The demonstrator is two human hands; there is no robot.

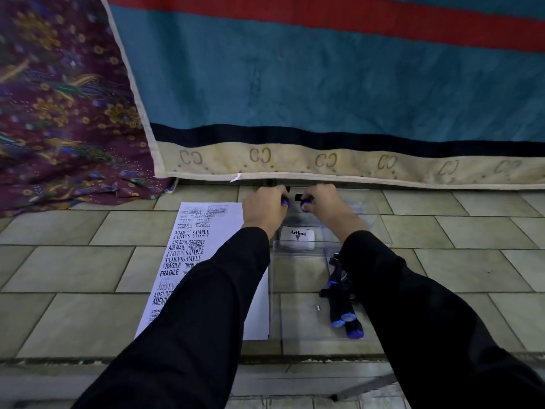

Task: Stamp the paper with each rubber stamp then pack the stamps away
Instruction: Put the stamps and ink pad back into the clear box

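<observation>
Packing seems under way: left hand (264,206) and right hand (323,202) each grip a purple-tipped stamp (285,202) at the twelve o'clock end of the clear box (275,290). Stamped paper (194,249) lies at nine o'clock. Next, both need setting down beside the ink pad (297,238).

place: home floor — tiled floor (88,261) | hung blanket (324,84) | floral cloth (59,98)

Dim, even light, soft shadows, wide-angle bending at edges.
</observation>
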